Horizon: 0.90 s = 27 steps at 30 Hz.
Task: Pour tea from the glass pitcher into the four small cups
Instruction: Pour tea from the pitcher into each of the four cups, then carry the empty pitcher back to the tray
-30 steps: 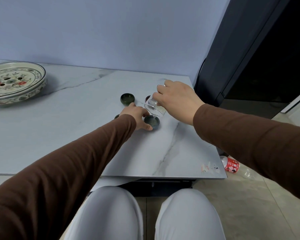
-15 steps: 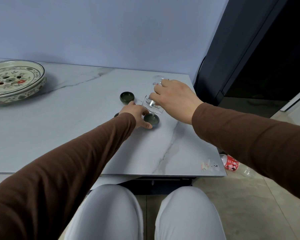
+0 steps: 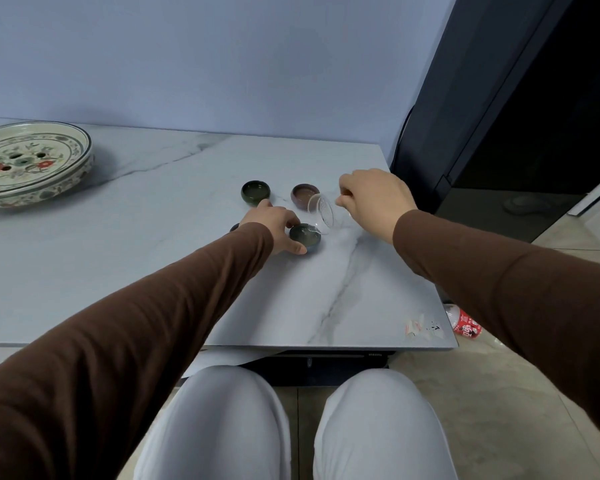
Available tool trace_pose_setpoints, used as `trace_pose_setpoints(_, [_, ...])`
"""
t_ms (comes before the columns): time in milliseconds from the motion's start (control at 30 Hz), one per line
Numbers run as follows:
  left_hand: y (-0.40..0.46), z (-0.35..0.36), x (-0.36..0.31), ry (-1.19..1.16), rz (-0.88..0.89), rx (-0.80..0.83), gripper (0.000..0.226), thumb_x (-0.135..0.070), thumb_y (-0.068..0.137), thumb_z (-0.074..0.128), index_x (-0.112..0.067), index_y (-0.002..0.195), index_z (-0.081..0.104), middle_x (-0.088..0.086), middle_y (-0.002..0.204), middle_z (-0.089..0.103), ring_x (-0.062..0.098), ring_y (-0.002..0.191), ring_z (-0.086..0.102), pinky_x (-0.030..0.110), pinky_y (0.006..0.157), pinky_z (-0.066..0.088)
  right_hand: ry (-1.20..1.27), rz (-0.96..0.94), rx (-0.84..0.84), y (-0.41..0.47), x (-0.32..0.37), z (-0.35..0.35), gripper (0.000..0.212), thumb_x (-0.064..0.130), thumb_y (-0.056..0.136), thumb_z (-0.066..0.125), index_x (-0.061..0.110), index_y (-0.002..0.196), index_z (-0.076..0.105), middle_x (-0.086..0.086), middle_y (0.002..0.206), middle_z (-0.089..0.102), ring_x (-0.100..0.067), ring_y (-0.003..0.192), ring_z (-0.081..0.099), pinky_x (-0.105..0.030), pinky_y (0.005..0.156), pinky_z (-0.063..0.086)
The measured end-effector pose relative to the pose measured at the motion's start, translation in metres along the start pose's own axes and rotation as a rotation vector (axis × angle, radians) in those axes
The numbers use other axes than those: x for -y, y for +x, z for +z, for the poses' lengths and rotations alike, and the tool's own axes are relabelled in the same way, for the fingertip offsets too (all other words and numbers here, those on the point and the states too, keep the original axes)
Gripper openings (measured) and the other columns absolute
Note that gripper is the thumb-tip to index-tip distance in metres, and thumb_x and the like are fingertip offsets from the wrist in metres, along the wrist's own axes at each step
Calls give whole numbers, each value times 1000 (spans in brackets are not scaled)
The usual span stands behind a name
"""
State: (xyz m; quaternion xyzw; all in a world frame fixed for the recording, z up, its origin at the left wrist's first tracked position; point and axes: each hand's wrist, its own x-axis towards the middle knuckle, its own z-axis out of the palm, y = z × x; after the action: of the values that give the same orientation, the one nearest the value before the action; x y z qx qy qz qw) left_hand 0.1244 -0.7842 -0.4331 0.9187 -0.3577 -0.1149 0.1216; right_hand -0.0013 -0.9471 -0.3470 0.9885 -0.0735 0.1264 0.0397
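Note:
My right hand (image 3: 376, 199) grips a clear glass pitcher (image 3: 323, 216), tipped far over with its mouth toward a dark green cup (image 3: 305, 236). My left hand (image 3: 274, 225) holds that cup steady by its left side, thumb at the near rim. Liquid shows inside this cup. A green cup (image 3: 255, 192) stands further back on the left and a brownish cup (image 3: 303, 195) behind the pitcher. Only a dark sliver of another cup (image 3: 234, 227) peeks out from behind my left wrist.
All this rests on a pale marble table (image 3: 153, 258). A large patterned ceramic tray (image 3: 28, 164) sits at the far left. A plastic bottle with a red label (image 3: 465, 325) lies on the floor past the table's right edge. My knees are below the front edge.
My right hand has swung to the right and tipped the pitcher further, uncovering the brownish cup. My left hand stays on the near cup.

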Motion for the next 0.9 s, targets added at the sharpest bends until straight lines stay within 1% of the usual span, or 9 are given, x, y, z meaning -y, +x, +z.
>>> trace_pose_setpoints(67, [0, 0, 0, 3, 1, -4, 72, -65, 60, 70, -32, 123, 57, -4, 118, 62, 16, 100, 34, 32, 79, 38, 102, 132, 63, -1, -8, 2, 21, 37, 94, 52, 19, 84, 57, -1, 87, 63, -24, 79, 52, -31, 66, 35])
trace_pose_setpoints(167, [-1, -1, -1, 0, -18, 11, 72, -65, 59, 70, -34, 123, 57, -2, 118, 61, 16, 100, 34, 33, 82, 41, 221, 298, 119, -3, -19, 3, 21, 37, 91, 51, 21, 81, 59, 2, 84, 63, -24, 81, 56, -30, 67, 38])
trace_pose_setpoints(333, [-6, -4, -7, 54, 6, -2, 79, -65, 63, 68, -29, 131, 51, -5, 127, 58, 23, 114, 39, 34, 88, 41, 341, 438, 147, -2, -27, -4, 27, 44, 89, 49, 22, 86, 63, 2, 86, 65, -25, 84, 60, -34, 70, 46])
trace_pose_setpoints(400, [-10, -6, -9, 64, 13, -8, 83, -65, 63, 68, -28, 135, 48, -5, 130, 55, 24, 116, 39, 35, 90, 41, 364, 447, 125, -1, -26, -8, 27, 45, 89, 48, 22, 85, 62, 4, 82, 63, -25, 82, 60, -32, 66, 44])
trace_pose_setpoints(467, [-15, -12, -10, 66, 27, -22, 80, -62, 65, 68, -26, 134, 48, -5, 129, 55, 24, 118, 39, 36, 92, 42, 383, 433, 99, 2, -21, -12, 26, 45, 89, 48, 24, 80, 60, 6, 76, 59, -24, 80, 58, -31, 64, 40])
trace_pose_setpoints(533, [-20, -23, -7, 80, 56, -62, 70, -56, 70, 68, -25, 130, 51, -3, 128, 57, 24, 121, 40, 37, 94, 41, 417, 415, 69, 6, -14, -17, 26, 44, 89, 48, 25, 73, 56, 8, 73, 56, -24, 78, 57, -32, 63, 38])
trace_pose_setpoints(633, [-27, -45, 1, 91, 82, -135, 53, -48, 77, 65, -24, 124, 56, -2, 123, 61, 22, 119, 45, 37, 96, 42, 452, 384, 15, 14, -3, -20, 28, 42, 91, 45, 21, 79, 59, 3, 81, 62, -24, 81, 57, -32, 67, 38])
trace_pose_setpoints(767, [-37, -71, 12, 133, 52, -174, 42, -45, 79, 64, -26, 115, 59, -2, 115, 64, 23, 111, 50, 38, 90, 46, 530, 355, -62, 23, 10, -21, 29, 40, 94, 44, 20, 80, 60, -1, 90, 66, -26, 87, 59, -35, 76, 43])
trace_pose_setpoints(900, [-37, -88, 33, 166, 19, -170, 39, -45, 78, 65, -28, 113, 61, -6, 113, 64, 20, 103, 54, 33, 81, 46, 623, 349, -64, 37, 20, -13, 32, 39, 94, 41, 17, 87, 64, -1, 94, 69, -27, 87, 63, -33, 77, 43])
